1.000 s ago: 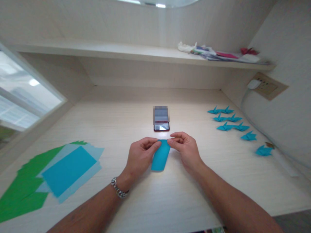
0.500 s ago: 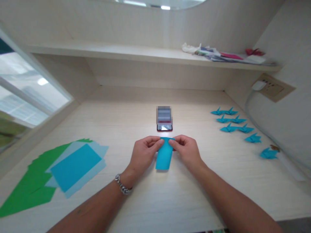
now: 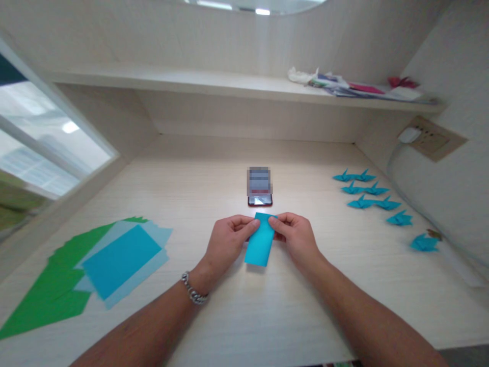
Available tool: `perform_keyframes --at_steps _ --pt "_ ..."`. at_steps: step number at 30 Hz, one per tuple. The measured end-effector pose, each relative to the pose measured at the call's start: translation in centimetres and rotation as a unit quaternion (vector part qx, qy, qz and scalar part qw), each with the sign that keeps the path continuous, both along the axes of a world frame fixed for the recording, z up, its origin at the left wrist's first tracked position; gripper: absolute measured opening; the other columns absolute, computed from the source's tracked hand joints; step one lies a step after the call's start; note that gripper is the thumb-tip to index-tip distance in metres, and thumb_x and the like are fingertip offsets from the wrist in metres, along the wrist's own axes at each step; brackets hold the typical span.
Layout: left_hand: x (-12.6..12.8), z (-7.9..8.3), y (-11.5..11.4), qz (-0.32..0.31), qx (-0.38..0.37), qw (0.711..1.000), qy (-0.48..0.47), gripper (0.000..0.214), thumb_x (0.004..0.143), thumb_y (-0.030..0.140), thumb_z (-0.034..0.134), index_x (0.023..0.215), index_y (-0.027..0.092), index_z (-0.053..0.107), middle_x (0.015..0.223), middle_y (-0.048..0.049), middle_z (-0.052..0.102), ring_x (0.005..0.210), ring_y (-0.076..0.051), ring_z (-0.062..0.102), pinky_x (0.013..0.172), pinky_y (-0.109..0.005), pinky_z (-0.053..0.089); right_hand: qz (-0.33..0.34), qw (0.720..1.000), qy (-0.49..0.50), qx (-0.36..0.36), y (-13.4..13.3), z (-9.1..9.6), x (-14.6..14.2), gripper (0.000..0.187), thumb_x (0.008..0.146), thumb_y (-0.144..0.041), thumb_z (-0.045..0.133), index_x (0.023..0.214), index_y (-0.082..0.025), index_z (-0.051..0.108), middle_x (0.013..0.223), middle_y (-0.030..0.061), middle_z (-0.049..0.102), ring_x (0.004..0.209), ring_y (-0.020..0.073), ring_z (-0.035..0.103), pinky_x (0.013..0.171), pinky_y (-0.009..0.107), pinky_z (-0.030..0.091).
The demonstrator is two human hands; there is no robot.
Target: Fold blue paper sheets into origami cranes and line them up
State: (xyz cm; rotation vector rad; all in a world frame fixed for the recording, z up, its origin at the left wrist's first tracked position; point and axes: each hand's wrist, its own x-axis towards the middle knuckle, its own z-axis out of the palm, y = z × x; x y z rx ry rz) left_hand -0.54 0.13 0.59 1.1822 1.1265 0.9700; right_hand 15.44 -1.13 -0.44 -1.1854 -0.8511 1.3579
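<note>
A narrow rectangle of blue paper [image 3: 261, 243] is held between both hands over the desk, its near end lifted a little above the surface. My left hand [image 3: 231, 237] pinches its left edge with the thumb on top. On the opposite edge, the thumb and fingers of my right hand [image 3: 296, 234] pinch it near the far end. Just beyond the paper lies a phone [image 3: 260, 200] with a pixelated screen. Several folded blue paper cranes [image 3: 374, 203] stand in rows to the right.
Green sheets [image 3: 49, 300] and blue sheets [image 3: 122, 260] lie overlapping at the left. A shelf [image 3: 191, 81] with papers [image 3: 367, 88] runs across the back. At the right wall, a white plug with a cable sits in a socket [image 3: 435, 137]. A window [image 3: 49, 127] is at left.
The blue paper has tilted slightly, its far end rising and its near end lifting off the desk. Both hands keep their pinch in nearly the same place.
</note>
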Motion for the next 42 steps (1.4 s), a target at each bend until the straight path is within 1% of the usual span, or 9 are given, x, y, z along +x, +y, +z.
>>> perform_keyframes --at_steps 10,15,19,22,25,28,31,36,42 --pt "-0.1 0.0 0.0 0.007 -0.006 1.000 0.004 0.024 0.071 0.034 0.072 0.077 0.011 0.070 0.070 -0.0073 0.071 0.058 -0.015 0.061 0.053 -0.025 0.050 0.002 0.999 -0.034 0.019 0.1 -0.3 -0.1 0.026 0.063 -0.039 0.076 0.069 -0.015 0.065 0.062 0.0020 0.064 0.055 0.0137 0.058 0.058 0.030 0.050" --pt "0.0 -0.1 0.1 0.029 0.001 1.000 0.005 0.023 0.071 0.032 0.073 0.080 0.011 0.070 0.075 -0.0084 0.072 0.062 -0.015 0.063 0.056 -0.025 0.051 0.030 0.999 -0.016 -0.004 -0.1 -0.4 -0.3 0.028 0.064 -0.040 0.075 0.069 -0.015 0.063 0.061 0.0008 0.064 0.055 0.0142 0.059 0.057 0.030 0.051" --pt "0.0 -0.4 0.1 -0.005 -0.030 0.999 -0.027 0.021 0.073 0.030 0.072 0.085 0.012 0.071 0.078 -0.0085 0.073 0.065 -0.016 0.065 0.061 -0.027 0.054 0.006 0.998 -0.066 0.019 0.1 -0.4 0.1 0.028 0.064 -0.040 0.075 0.064 -0.016 0.062 0.058 -0.0007 0.062 0.053 0.0133 0.057 0.055 0.029 0.049" --pt "0.0 -0.6 0.1 -0.033 -0.041 0.998 -0.020 0.020 0.072 0.027 0.072 0.085 0.012 0.072 0.075 -0.0084 0.073 0.064 -0.015 0.064 0.062 -0.027 0.053 -0.021 0.995 -0.094 0.036 0.4 -0.3 0.6 0.028 0.065 -0.041 0.075 0.064 -0.016 0.062 0.057 -0.0009 0.061 0.052 0.0128 0.056 0.054 0.028 0.048" --pt "-0.1 -0.8 0.2 -0.028 -0.031 0.999 -0.001 0.021 0.071 0.027 0.072 0.084 0.011 0.071 0.074 -0.0088 0.072 0.063 -0.016 0.064 0.061 -0.028 0.053 -0.014 0.997 -0.072 0.021 0.5 -0.4 0.6 0.030 0.063 -0.042 0.075 0.068 -0.015 0.064 0.061 0.0013 0.065 0.055 0.0138 0.059 0.056 0.028 0.050" --pt "-0.2 -1.0 0.4 -0.004 -0.015 1.000 0.008 0.023 0.071 0.030 0.072 0.083 0.011 0.071 0.076 -0.0092 0.072 0.065 -0.017 0.065 0.063 -0.030 0.054 0.028 0.999 -0.035 -0.010 0.4 -0.8 0.3 0.032 0.061 -0.042 0.077 0.076 -0.014 0.067 0.071 0.0049 0.069 0.062 0.0164 0.063 0.061 0.031 0.053" --pt "-0.2 -1.2 0.5 -0.005 -0.011 1.000 0.007 0.025 0.072 0.034 0.072 0.082 0.011 0.071 0.077 -0.0091 0.072 0.066 -0.017 0.065 0.064 -0.030 0.053 0.052 0.998 -0.030 -0.027 0.3 -1.2 0.1 0.031 0.061 -0.040 0.078 0.073 -0.013 0.067 0.069 0.0054 0.069 0.061 0.0165 0.063 0.063 0.032 0.053" --pt "-0.2 -1.1 0.4 -0.024 -0.013 0.999 0.019 0.027 0.074 0.037 0.070 0.080 0.011 0.072 0.072 -0.0077 0.071 0.060 -0.014 0.062 0.057 -0.025 0.050 0.044 0.999 -0.008 -0.028 0.5 -1.2 0.4 0.029 0.060 -0.038 0.079 0.065 -0.013 0.065 0.065 0.0037 0.068 0.057 0.0150 0.061 0.062 0.032 0.052" --pt "-0.1 -0.6 0.3 -0.045 -0.025 0.998 0.029 0.024 0.075 0.035 0.069 0.077 0.011 0.070 0.065 -0.0067 0.069 0.056 -0.013 0.059 0.052 -0.022 0.048 0.043 0.999 -0.004 -0.027 0.5 -1.0 0.6 0.030 0.059 -0.038 0.079 0.066 -0.013 0.065 0.066 0.0050 0.068 0.057 0.0155 0.060 0.062 0.034 0.052"
